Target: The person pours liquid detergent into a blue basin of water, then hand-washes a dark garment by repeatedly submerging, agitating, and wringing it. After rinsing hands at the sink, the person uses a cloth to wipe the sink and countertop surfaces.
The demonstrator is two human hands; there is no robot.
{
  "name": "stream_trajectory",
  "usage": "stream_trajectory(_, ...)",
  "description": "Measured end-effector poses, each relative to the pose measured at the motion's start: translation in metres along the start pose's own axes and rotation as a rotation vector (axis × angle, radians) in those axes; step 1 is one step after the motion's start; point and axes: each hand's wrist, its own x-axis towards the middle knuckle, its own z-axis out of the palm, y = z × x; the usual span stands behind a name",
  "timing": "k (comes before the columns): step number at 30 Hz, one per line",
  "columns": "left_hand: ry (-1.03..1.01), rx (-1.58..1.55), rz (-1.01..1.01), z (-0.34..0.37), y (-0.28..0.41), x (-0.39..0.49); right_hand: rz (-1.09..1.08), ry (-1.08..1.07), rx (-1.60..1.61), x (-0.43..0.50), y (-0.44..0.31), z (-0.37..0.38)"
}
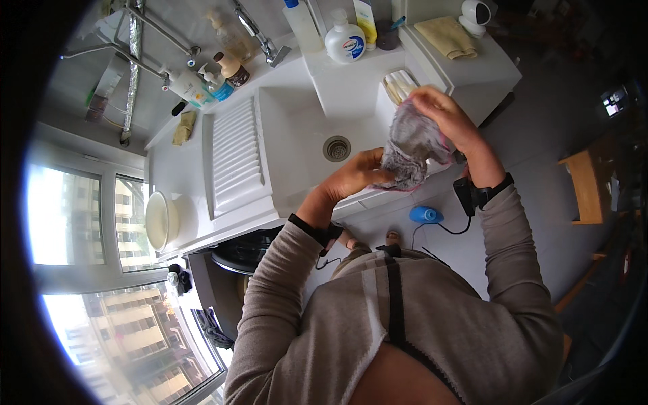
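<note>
A grey, fuzzy cloth [412, 144] with a pinkish-red edge is spread between my two hands, over the front right of the white sink basin [291, 131]. My left hand [357, 174] pinches its lower left end between thumb and fingers. At the upper end, my right hand [445, 114] grips the cloth near the basin's right wall. Just beyond that hand, a soap dish [400, 83] with whitish bars is partly covered by my fingers. The metal drain [336, 148] lies open to view left of the cloth.
A ribbed washboard [237, 154] adjoins the basin; a cream bowl [161, 221] stands farther left. Several pump bottles and a chrome faucet [260, 38] line the back. A folded tan cloth [445, 38] and a white camera [475, 17] sit right. A blue bottle [425, 214] is on the floor.
</note>
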Motion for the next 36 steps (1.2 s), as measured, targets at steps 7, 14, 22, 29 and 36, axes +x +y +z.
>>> stream_trajectory(7, 0.249, -0.465, -0.012, 0.018, -0.016, 0.007, 0.325, 0.083, -0.094, -0.085, 0.065, 0.017)
stream_trajectory(14, 0.313, -0.184, -0.235, 0.041, -0.032, 0.009, 0.306, -0.035, 0.404, -0.127, 0.073, 0.041)
stream_trajectory(22, 0.307, -0.213, -0.088, 0.028, -0.046, -0.004, 0.429, 0.167, 0.428, -0.123, 0.075, 0.024)
stream_trajectory(29, 0.476, 0.037, -0.002, 0.033, -0.04, -0.008, 0.29, 0.268, 0.11, -0.104, 0.063, 0.001)
stream_trajectory(36, 0.585, 0.112, 0.026, 0.024, -0.054, 0.001, -0.258, 0.525, -1.011, -0.068, 0.11, -0.013)
